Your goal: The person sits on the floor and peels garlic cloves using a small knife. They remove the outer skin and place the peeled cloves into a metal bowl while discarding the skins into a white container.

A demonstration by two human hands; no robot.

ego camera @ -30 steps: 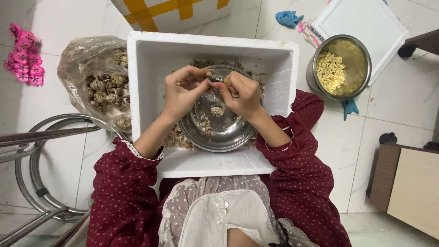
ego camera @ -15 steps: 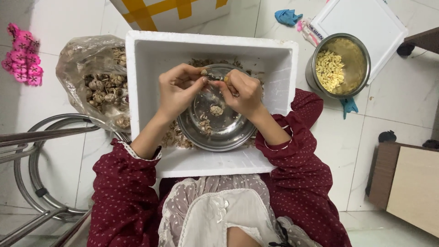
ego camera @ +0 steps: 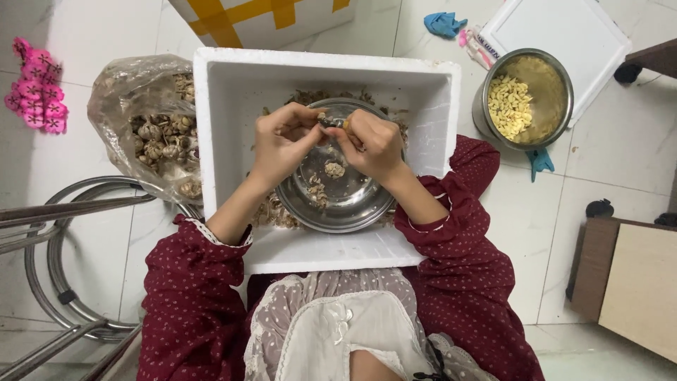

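Observation:
My left hand and my right hand meet over a round steel bowl and pinch one small brownish shelled piece between their fingertips. The bowl holds a few pale bits and rests inside a white foam box on my lap. Brown husk scraps lie around the bowl in the box. Both sleeves are dark red with small dots.
A clear plastic bag of unshelled pieces lies left of the box. A steel pot of pale yellow kernels stands at the right on a white foam lid. A metal stool frame is at left, a wooden cabinet at right.
Both hands stay over the bowl; the fingers have shifted slightly around the small piece between them.

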